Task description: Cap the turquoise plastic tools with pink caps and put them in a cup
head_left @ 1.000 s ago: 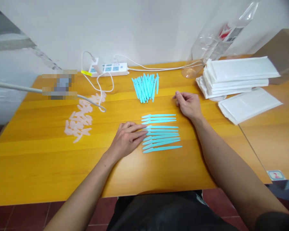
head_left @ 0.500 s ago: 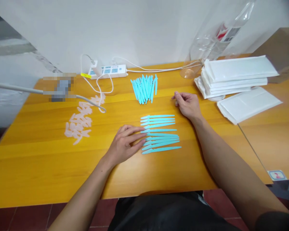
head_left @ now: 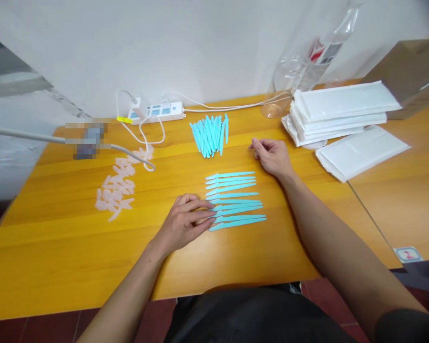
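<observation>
Half open, the left hand [head_left: 186, 221] touches sticks [head_left: 236, 195], gripping none; careless dragging may skew them. The right hand [head_left: 272, 156] is curled, contents unclear.

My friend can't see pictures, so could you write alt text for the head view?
A left hand is at the ends of blue sticks laid in a row on a table; the right hand lies loosely curled nearby. Behind are a heap of blue sticks and a power strip, with pink pieces left and white packets right.
</observation>
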The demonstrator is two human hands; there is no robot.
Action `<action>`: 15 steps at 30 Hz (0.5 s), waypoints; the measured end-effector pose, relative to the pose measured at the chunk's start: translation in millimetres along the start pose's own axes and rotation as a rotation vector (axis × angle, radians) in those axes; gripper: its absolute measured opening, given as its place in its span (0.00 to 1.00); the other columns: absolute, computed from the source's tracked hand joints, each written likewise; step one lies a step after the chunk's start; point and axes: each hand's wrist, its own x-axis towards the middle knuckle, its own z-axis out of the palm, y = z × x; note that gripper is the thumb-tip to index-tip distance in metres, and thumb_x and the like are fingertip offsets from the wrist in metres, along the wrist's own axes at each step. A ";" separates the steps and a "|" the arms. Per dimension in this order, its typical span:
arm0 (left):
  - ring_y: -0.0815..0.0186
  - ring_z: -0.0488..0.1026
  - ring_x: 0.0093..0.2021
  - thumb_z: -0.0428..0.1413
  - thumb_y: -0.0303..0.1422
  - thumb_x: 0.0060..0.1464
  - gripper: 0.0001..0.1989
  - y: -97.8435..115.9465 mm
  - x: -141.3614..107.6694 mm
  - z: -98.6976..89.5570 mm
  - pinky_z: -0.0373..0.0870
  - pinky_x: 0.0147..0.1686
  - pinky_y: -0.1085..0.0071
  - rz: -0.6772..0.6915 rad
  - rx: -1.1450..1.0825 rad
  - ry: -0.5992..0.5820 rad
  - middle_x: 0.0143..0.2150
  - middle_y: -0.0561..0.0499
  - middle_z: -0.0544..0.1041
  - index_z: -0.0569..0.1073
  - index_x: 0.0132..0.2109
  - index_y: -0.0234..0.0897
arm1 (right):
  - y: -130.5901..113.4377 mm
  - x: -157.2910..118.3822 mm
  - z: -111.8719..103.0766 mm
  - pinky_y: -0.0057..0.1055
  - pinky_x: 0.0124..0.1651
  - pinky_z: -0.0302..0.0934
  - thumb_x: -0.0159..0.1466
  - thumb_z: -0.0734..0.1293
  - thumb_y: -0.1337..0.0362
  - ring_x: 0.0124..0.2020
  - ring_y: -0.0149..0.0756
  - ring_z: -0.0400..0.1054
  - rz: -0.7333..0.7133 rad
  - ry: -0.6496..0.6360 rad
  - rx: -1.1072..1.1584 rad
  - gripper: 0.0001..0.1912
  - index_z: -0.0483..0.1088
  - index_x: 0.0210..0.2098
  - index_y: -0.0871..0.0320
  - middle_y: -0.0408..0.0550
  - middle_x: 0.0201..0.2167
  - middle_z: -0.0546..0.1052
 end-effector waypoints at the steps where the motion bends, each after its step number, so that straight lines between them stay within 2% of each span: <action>1: 0.62 0.71 0.46 0.61 0.33 0.57 0.10 -0.3 -0.2 0.7 0.67 0.48 0.59 0.004 -0.007 0.008 0.47 0.49 0.81 0.81 0.46 0.47 | 0.1 -0.2 0.1 0.28 0.25 0.53 0.63 0.63 0.42 0.20 0.29 0.59 -0.005 -0.001 -0.010 0.27 0.77 0.30 0.61 0.42 0.17 0.68; 5: 0.62 0.73 0.44 0.62 0.31 0.55 0.10 -2.7 -0.9 1.2 0.68 0.48 0.60 -0.012 -0.086 0.113 0.45 0.48 0.81 0.81 0.45 0.44 | 3.1 -0.3 2.7 0.27 0.26 0.53 0.63 0.63 0.42 0.21 0.29 0.60 -0.025 -0.001 -0.029 0.27 0.77 0.30 0.61 0.41 0.17 0.68; 10: 0.64 0.76 0.43 0.59 0.31 0.58 0.09 -9.7 -3.4 -4.9 0.71 0.45 0.66 -0.241 -0.258 0.279 0.42 0.46 0.80 0.80 0.45 0.40 | -8.5 -4.9 -2.5 0.27 0.26 0.56 0.64 0.62 0.44 0.20 0.30 0.62 -0.023 0.031 -0.046 0.26 0.77 0.32 0.61 0.42 0.18 0.69; 12: 0.65 0.76 0.42 0.58 0.32 0.59 0.08 -12.3 -4.8 -7.0 0.71 0.44 0.68 -0.320 -0.326 0.300 0.41 0.46 0.80 0.81 0.44 0.39 | -21.1 -11.9 -18.3 0.29 0.28 0.59 0.64 0.63 0.45 0.22 0.32 0.65 -0.038 0.039 -0.151 0.24 0.77 0.34 0.60 0.44 0.22 0.73; 15: 0.66 0.76 0.41 0.58 0.33 0.59 0.08 -15.0 -5.5 -8.8 0.71 0.42 0.71 -0.384 -0.403 0.318 0.40 0.46 0.80 0.81 0.41 0.38 | -32.6 -28.1 -63.0 0.35 0.37 0.65 0.63 0.65 0.49 0.31 0.39 0.72 -0.094 0.117 -0.460 0.19 0.77 0.40 0.57 0.50 0.31 0.79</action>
